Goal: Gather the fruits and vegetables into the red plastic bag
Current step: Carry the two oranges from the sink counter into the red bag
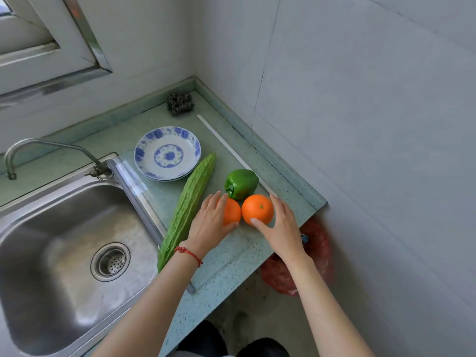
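Two oranges lie side by side on the green countertop (231, 256). My left hand (210, 222) wraps the left orange (231, 211), fingers over its top and thumb under its near side. My right hand (280, 225) cups the right orange (257, 208), thumb on its front and fingers along its right side. A green bell pepper (240, 184) sits just behind the oranges. A long bitter gourd (188, 207) lies diagonally to their left. The red plastic bag (316, 251) hangs below the counter's right edge, partly hidden by my right forearm.
A blue-and-white plate (167, 153) stands behind the gourd. A steel sink (74, 248) with a tap (38, 145) fills the left. A dark scouring pad (179, 103) sits in the far corner. A white strip (226, 145) lies along the tiled right wall.
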Tool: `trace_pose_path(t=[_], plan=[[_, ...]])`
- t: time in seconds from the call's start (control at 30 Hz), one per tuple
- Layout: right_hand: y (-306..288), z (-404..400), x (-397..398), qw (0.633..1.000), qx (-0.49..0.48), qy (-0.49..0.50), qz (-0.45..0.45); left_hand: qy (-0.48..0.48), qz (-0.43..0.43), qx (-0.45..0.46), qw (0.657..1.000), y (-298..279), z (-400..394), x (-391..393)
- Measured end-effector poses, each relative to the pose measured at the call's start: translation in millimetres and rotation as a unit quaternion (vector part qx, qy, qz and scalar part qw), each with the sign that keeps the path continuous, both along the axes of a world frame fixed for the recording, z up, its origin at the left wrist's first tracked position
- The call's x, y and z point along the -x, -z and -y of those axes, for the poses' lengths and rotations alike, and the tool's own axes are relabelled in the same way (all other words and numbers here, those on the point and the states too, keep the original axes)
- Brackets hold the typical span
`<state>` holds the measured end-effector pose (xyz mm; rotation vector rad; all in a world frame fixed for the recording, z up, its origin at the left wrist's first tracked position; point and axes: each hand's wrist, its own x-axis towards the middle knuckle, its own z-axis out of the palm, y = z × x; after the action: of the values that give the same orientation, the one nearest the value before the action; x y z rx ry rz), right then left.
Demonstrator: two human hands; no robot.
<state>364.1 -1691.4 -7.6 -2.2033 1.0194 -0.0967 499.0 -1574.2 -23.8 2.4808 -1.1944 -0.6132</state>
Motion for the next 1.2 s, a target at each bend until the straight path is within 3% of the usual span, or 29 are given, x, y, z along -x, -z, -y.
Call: trace_pose_path(t=[0.2, 0.57, 0.87, 1.2], plan=[[8.9, 4.0, -10.9, 0.999, -0.046, 0.0, -0.002, -0.019, -0.043, -0.017, 0.999, 8.2, 8.5, -5.2], [11.9, 8.4, -1.0, 0.997, -0.068, 0.024, 0.04, -0.102, -0.089, 0.081, 0.987, 4.6, -0.8, 1.9], [5.7, 13.0, 12.5, 0.97, -0.198, 0.071, 0.119, -0.302, -0.177, 0.172, 0.921, -14.9, -23.4, 30.4], [-1.2, 16.1, 45.6, 0.956, -0.253, -0.068, 0.132, -0.498, -0.157, 0.249, 0.816, -24.4, -58.9, 115.5]])
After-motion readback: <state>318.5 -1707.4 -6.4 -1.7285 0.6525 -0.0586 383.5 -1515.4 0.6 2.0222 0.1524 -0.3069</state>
